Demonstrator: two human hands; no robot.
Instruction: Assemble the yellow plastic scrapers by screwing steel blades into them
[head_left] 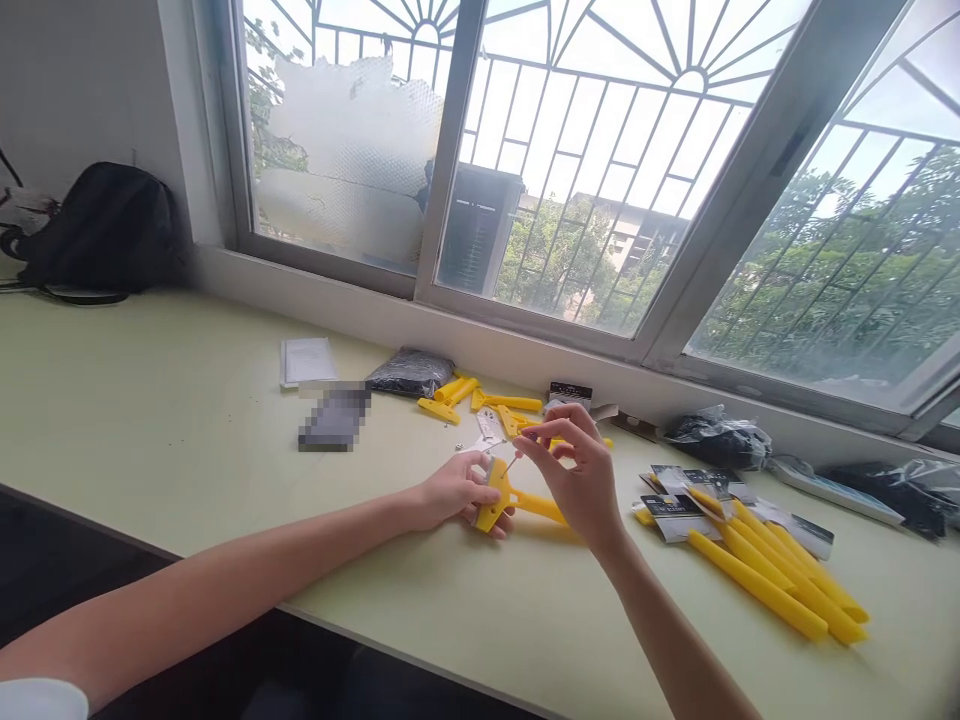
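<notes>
My left hand (450,492) is closed around the wide head of a yellow scraper (493,510), the thumb on top and fingertips showing beneath. The scraper's handle points right and passes partly behind my right forearm. Between thumb and fingers, my right hand (585,478) pinches a small screwdriver (513,463). Its thin shaft slants down to the scraper head, and its grip is mostly hidden by the fingers. Whether the tip sits in a screw is too small to tell. Just beyond the hands lie yellow scraper parts (517,403) and small white pieces (489,425).
Several packaged yellow scrapers (757,575) lie in a pile at right. Toward the window are black plastic-wrapped bundles (411,372), a white box (307,362) and a blurred-out dark object (334,418). A black backpack (109,230) stands far left. The table's front edge (360,640) runs below my forearms.
</notes>
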